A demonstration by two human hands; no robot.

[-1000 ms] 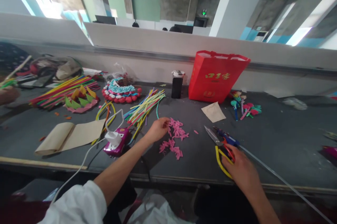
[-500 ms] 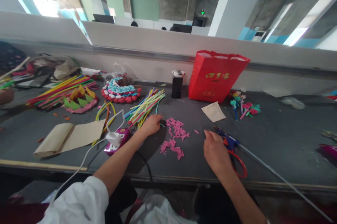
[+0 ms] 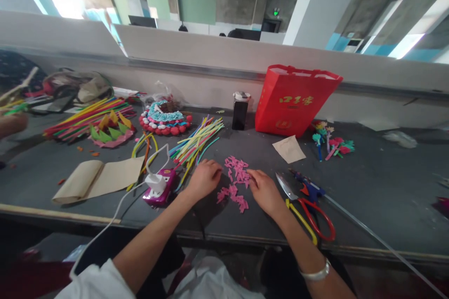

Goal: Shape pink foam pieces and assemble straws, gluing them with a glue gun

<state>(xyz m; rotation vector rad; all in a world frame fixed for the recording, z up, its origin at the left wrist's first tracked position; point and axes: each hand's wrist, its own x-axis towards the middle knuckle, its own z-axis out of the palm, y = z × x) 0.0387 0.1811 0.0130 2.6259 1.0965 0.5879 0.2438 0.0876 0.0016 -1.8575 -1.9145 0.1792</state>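
your table (image 3: 379, 186) is the big dark surface under everything. beyond your hands stands a red bag (image 3: 294, 100), and up-left of your left hand lies a fan of sticks (image 3: 196, 142), long axes running away from you toward the upper right. right of your right hand lie the scissors (image 3: 305, 205), blades pointing up-left toward that hand, well clear of it. between your hands sits the pink scrap pile (image 3: 235, 182). your left hand (image 3: 203, 178) rests curled just left of it, and whether it pinches anything, i cannot tell. your right hand (image 3: 264, 190) lies on the pile's right edge, fingertips touching the pieces, grasp hidden. the right hand is nearer.
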